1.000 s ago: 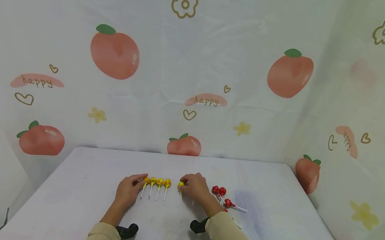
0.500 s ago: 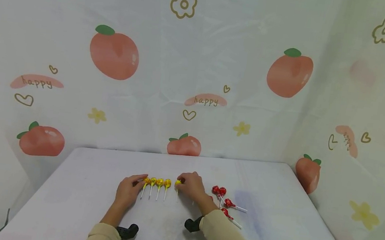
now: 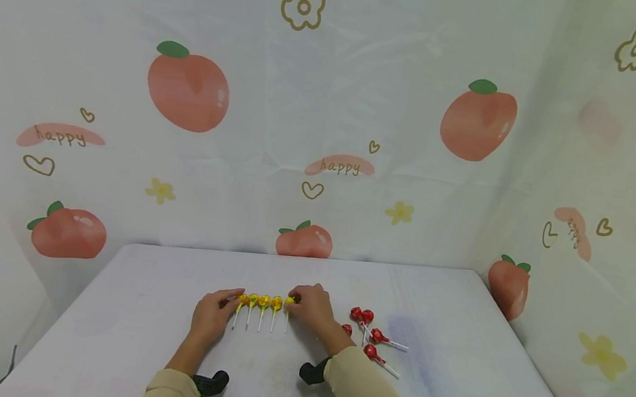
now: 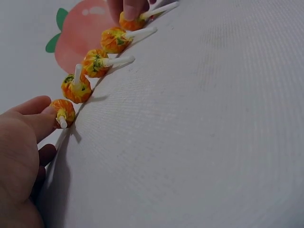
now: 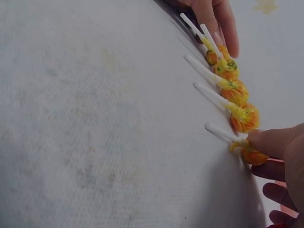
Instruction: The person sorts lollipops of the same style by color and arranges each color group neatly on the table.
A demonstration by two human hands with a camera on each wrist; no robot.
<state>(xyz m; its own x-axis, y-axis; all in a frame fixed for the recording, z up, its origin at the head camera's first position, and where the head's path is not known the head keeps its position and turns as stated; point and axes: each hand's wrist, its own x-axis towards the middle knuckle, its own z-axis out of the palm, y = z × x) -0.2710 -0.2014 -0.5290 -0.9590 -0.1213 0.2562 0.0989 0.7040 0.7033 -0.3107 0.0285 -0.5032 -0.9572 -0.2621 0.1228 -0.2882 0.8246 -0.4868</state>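
Note:
Several yellow-orange wrapped lollipops (image 3: 264, 301) lie side by side in a row on the white table, white sticks toward me. At the row's left end my left hand (image 3: 210, 316) holds the outermost lollipop (image 4: 63, 114) by its round head, between thumb and index finger. My right hand (image 3: 312, 310) pinches the head of the lollipop at the right end (image 5: 253, 156), partly covering it in the head view. That candy sits close beside its neighbour, its stick lying nearly parallel to the others.
Right of my right hand, several red lollipops (image 3: 371, 352) lie loosely scattered, some with sticks crossing. A patterned sheet (image 3: 221, 199) hangs behind the white table (image 3: 176, 267) and along its sides. Both wrists wear black devices (image 3: 210, 383).
My right hand has slid leftward with its yellow lollipop, narrowing the gap to the row. More of the red lollipops now show. My left hand has stayed in place.

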